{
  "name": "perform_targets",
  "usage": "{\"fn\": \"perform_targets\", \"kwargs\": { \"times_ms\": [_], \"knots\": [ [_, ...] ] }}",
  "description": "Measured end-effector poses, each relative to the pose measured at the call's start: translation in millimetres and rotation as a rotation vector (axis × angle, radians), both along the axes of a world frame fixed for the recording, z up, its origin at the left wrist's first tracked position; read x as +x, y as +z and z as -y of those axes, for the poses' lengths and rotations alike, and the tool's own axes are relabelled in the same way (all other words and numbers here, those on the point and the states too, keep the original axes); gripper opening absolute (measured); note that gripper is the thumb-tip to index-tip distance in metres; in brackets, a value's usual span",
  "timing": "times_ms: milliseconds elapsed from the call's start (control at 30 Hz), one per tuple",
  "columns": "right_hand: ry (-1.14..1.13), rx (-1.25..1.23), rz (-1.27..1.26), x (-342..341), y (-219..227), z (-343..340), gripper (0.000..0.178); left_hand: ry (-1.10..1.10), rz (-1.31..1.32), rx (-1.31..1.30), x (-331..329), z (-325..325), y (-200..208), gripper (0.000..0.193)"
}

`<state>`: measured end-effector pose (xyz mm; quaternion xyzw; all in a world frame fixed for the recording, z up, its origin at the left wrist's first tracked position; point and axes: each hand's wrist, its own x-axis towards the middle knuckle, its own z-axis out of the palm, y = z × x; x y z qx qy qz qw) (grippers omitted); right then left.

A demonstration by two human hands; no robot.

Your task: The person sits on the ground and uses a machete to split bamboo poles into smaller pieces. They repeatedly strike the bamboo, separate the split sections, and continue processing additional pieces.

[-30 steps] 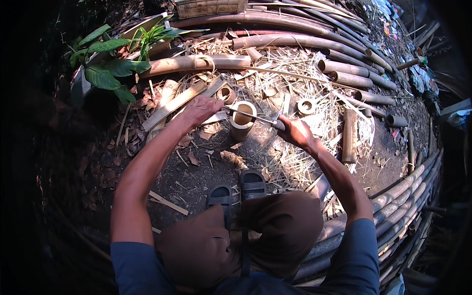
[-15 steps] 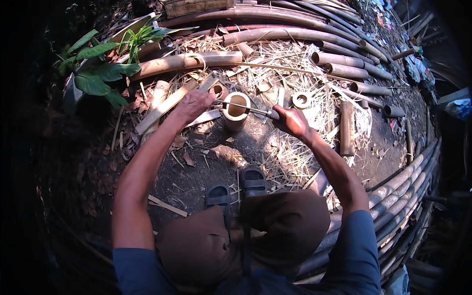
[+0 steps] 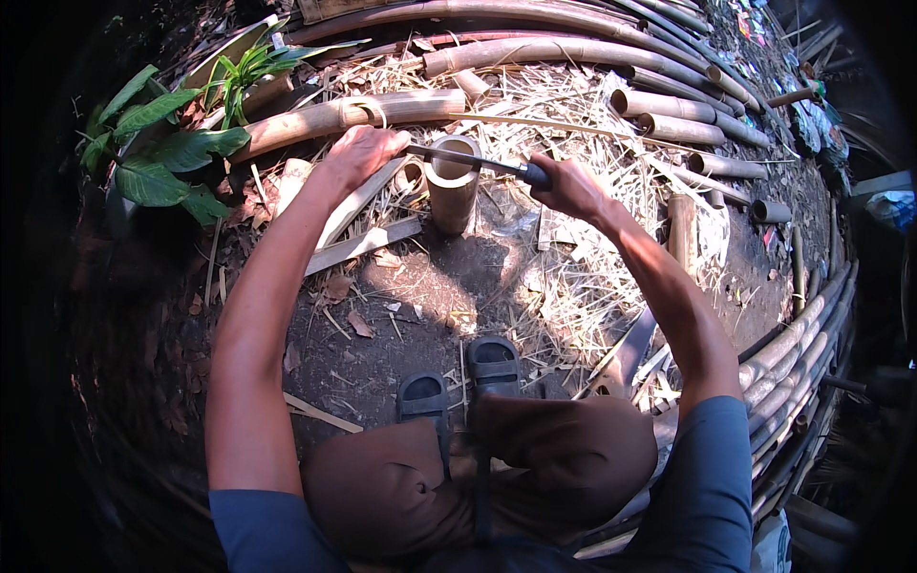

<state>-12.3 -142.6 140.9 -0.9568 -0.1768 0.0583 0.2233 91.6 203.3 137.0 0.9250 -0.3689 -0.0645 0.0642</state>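
Note:
A piece of bamboo tube (image 3: 452, 202) stands upright on the ground in front of me, its thick rim and hollow top showing. Across that rim lies the dark blade of a long knife (image 3: 478, 162); I cannot tell how far it has cut in, if at all. My right hand (image 3: 565, 187) is closed round the knife's dark handle, to the right of the tube. On the other side, my left hand (image 3: 361, 156) grips the blade's far end, with its fingertips partly hidden. Both arms reach forward, nearly level with each other.
Pale shavings (image 3: 573, 258) cover the ground to the right. Long bamboo poles (image 3: 535, 53) lie along the back, and more poles (image 3: 788, 349) run down the right. A short bamboo piece (image 3: 683, 229) stands near my right forearm. Leafy plants (image 3: 158, 181) grow at left. My sandals (image 3: 494, 363) are below.
Both hands and the knife sit higher in the picture, still at the tube's top. More of the tube's side shows. The view has shifted slightly, and the bamboo ring near my right hand is now hidden.

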Motion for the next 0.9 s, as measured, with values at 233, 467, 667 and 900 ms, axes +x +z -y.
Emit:
{"fn": "perform_targets", "kwargs": {
  "times_ms": [233, 467, 667, 900],
  "knots": [
    [-0.034, -0.094, 0.079, 17, 1, 15, 0.02, 0.088, -0.087, -0.065, 9, 26, 27, 0.04],
    [-0.017, -0.232, 0.229, 69, -10, 11, 0.016, 0.035, 0.34, 0.108, 32, 27, -8, 0.016],
    [-0.086, -0.012, -0.186, 54, 13, -9, 0.032, 0.154, 0.539, -0.308, 23, 36, 30, 0.081],
    [-0.305, 0.331, -0.193, -36, -4, -37, 0.032, 1.068, -0.414, -1.59, -101, 90, -89, 0.077]
  ]
}}
